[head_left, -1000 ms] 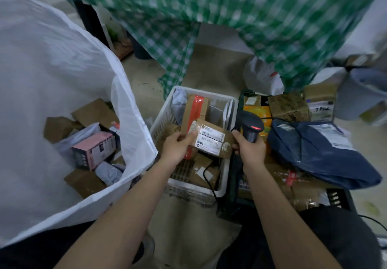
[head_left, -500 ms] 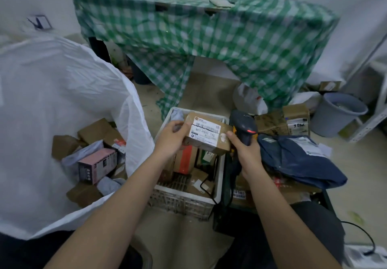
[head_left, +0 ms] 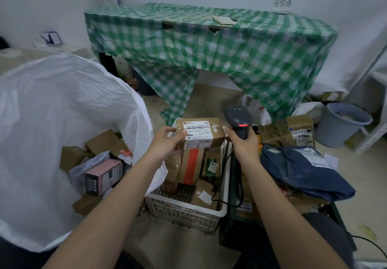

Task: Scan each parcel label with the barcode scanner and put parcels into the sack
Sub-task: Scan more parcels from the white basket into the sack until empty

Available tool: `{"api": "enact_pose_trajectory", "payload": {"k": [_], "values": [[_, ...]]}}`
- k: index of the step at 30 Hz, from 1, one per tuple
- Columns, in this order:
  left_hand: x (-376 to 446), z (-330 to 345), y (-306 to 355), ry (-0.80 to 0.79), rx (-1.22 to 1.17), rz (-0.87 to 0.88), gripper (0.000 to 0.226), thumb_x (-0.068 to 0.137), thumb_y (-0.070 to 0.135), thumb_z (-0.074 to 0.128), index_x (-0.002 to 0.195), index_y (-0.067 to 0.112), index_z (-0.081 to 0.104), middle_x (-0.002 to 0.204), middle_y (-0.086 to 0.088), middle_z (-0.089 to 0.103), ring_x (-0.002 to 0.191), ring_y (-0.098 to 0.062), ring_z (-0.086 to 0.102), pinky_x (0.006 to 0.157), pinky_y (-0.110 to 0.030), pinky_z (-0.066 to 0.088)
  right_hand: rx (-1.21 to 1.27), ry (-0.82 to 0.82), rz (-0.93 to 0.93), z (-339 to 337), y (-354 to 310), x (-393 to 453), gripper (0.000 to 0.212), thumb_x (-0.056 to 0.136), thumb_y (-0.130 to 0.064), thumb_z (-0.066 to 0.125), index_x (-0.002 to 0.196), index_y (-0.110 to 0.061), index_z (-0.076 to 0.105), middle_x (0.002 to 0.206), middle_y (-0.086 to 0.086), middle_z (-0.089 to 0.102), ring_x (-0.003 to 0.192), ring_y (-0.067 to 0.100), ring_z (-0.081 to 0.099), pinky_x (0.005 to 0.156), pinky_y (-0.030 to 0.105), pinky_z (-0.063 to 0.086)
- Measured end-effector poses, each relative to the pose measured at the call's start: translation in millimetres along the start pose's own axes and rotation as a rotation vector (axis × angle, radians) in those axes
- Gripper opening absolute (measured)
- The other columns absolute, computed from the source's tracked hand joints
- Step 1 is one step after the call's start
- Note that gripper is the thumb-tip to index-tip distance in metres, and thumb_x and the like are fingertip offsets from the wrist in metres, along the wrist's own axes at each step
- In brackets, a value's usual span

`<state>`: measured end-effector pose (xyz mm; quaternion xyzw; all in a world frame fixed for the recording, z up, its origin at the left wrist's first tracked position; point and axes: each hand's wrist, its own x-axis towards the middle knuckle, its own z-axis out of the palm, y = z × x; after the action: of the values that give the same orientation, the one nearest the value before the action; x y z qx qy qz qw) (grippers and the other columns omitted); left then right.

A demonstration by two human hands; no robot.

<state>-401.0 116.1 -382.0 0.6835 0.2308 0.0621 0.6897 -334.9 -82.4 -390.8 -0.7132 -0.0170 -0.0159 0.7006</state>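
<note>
**Lifting the parcel clear for its scan**

Raising the parcel (head_left: pixel 200 133) out of the crate (head_left: pixel 184 210) is what I have just done: a second ago it sat low among the other boxes, and now it is held up above them with its white label turned flat toward me. The red-taped box it covered shows below. I judge the scan is next, or just made; the sack (head_left: pixel 62 105) step is not yet done.

My left hand (head_left: pixel 165 143) grips the parcel's left end, thumb on top, fingers under. My right hand (head_left: pixel 244 146) is wrapped round the handle of the scanner (head_left: pixel 237 118), its red light lit, with one fingertip touching the parcel's right end. So the parcel lies between both hands, the scanner head just beside and above its right edge. The sack stands open to the left, boxes already inside.
</note>
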Motion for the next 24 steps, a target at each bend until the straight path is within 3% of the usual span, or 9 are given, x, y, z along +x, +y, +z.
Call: {"api": "enact_pose_trajectory", "payload": {"k": [2, 5, 8, 10, 12, 18, 24], "values": [[5, -2, 6, 0.035, -0.064, -0.021, 0.039, 0.09, 0.027, 0.066, 0.12, 0.013, 0.045, 0.112, -0.015, 0.065, 0.083, -0.021, 0.069, 0.057, -0.024, 0.057, -0.025, 0.04, -0.038, 0, -6, -4, 0.024, 0.087, -0.025, 0.071, 0.109, -0.023, 0.061, 0.098, -0.001, 0.069, 0.089, 0.014, 0.064, 0.072, 0.025, 0.046], [15, -5, 18, 0.055, -0.157, -0.09, 0.035, 0.092, 0.028, 0.063, 0.12, 0.017, 0.043, 0.1, -0.012, 0.065, 0.078, -0.022, 0.068, 0.063, -0.029, 0.058, -0.047, 0.013, -0.091, -1, -10, -14, 0.014, 0.087, -0.018, 0.07, 0.09, -0.029, 0.061, 0.081, -0.009, 0.066, 0.073, 0.001, 0.059, 0.064, 0.018, 0.045], [25, -9, 29, 0.048, -0.221, -0.148, 0.038, 0.092, 0.031, 0.064, 0.122, 0.014, 0.047, 0.097, -0.012, 0.067, 0.083, -0.024, 0.068, 0.062, -0.03, 0.058, -0.133, -0.065, -0.085, 2, -8, -22, 0.012, 0.085, -0.018, 0.071, 0.078, -0.014, 0.061, 0.065, -0.001, 0.059, 0.06, 0.009, 0.051, 0.061, 0.027, 0.039], [30, -10, 34, 0.052, -0.197, -0.167, 0.041, 0.091, 0.034, 0.064, 0.123, 0.012, 0.049, 0.102, -0.014, 0.068, 0.085, -0.024, 0.067, 0.059, -0.029, 0.058, -0.211, -0.114, -0.084, 4, -5, -24, 0.02, 0.083, -0.017, 0.071, 0.078, -0.002, 0.059, 0.063, 0.009, 0.056, 0.059, 0.014, 0.048, 0.059, 0.03, 0.036], [34, -12, 36, 0.055, -0.191, -0.176, 0.042, 0.09, 0.035, 0.065, 0.122, 0.011, 0.05, 0.106, -0.015, 0.068, 0.084, -0.024, 0.067, 0.058, -0.028, 0.059, -0.283, -0.155, -0.081, 6, -3, -27, 0.022, 0.082, -0.018, 0.07, 0.075, -0.002, 0.057, 0.064, 0.017, 0.057, 0.059, 0.018, 0.049, 0.058, 0.03, 0.036], [41, -16, 37, 0.042, -0.205, -0.19, 0.038, 0.089, 0.036, 0.066, 0.114, 0.01, 0.051, 0.095, -0.013, 0.069, 0.086, -0.024, 0.068, 0.066, -0.03, 0.06, -0.376, -0.227, -0.07, 9, -1, -31, 0.021, 0.081, -0.021, 0.071, 0.069, -0.01, 0.057, 0.055, 0.0, 0.052, 0.054, 0.012, 0.048, 0.053, 0.029, 0.038], [39, -18, 33, 0.03, -0.205, -0.186, 0.042, 0.089, 0.037, 0.065, 0.118, 0.01, 0.05, 0.097, -0.012, 0.07, 0.089, -0.024, 0.068, 0.065, -0.029, 0.06, -0.38, -0.236, -0.071, 14, -1, -34, 0.024, 0.079, -0.019, 0.069, 0.069, -0.003, 0.055, 0.054, 0.004, 0.051, 0.055, 0.019, 0.052, 0.054, 0.031, 0.041]]}}
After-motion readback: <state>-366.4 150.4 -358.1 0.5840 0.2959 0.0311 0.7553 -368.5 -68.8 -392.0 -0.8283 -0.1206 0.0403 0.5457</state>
